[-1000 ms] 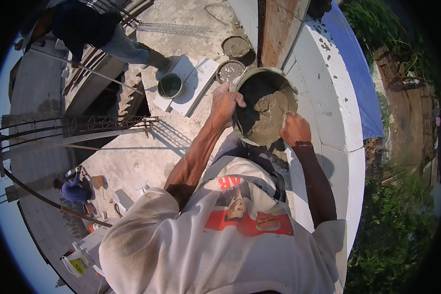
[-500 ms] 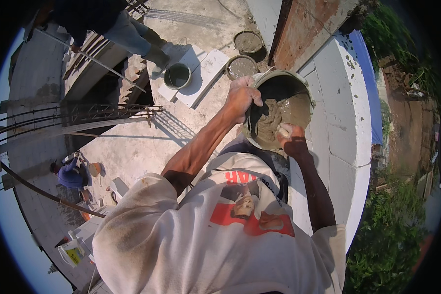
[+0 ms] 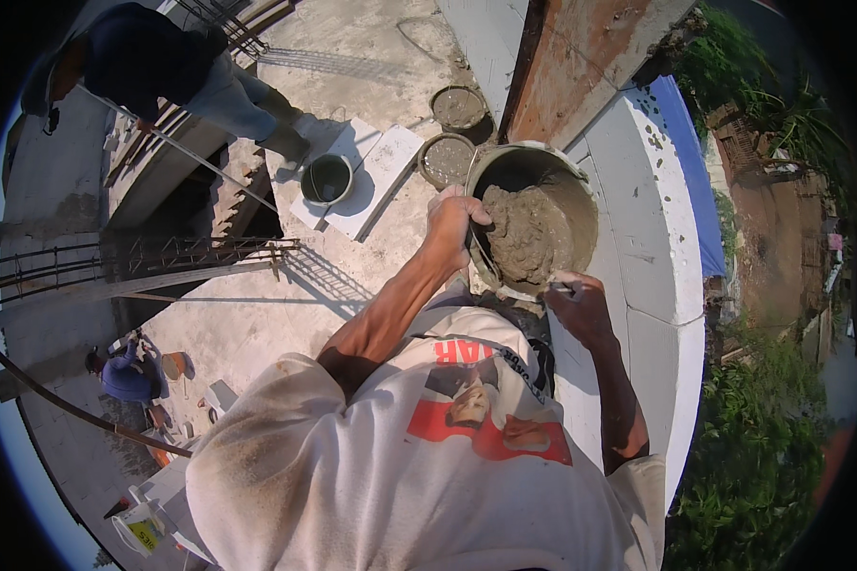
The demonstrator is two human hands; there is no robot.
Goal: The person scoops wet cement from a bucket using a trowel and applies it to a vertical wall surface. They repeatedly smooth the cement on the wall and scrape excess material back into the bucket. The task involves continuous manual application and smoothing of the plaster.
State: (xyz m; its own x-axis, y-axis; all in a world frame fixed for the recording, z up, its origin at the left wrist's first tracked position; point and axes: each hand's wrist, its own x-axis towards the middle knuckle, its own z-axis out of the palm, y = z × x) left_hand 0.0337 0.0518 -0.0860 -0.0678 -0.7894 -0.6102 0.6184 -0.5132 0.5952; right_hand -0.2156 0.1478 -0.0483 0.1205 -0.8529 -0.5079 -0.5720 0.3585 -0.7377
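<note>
The bucket (image 3: 582, 228) hides its base; mouth and long axis face me. Left hand (image 3: 453, 221) grasps rim; I cannot tell right hand's (image 3: 579, 309) hold.

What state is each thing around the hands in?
Held bucket: open, part filled
Mortar: heaped, wet-looking
Left hand: gripping bucket's rim
Right hand: curled at lower rim, grip unclear
White slabs: flat on floor
Second bucket: upright on slabs, contents unclear
Nearer tub: holding grey mix
Farther tub: holding grey mix
</note>
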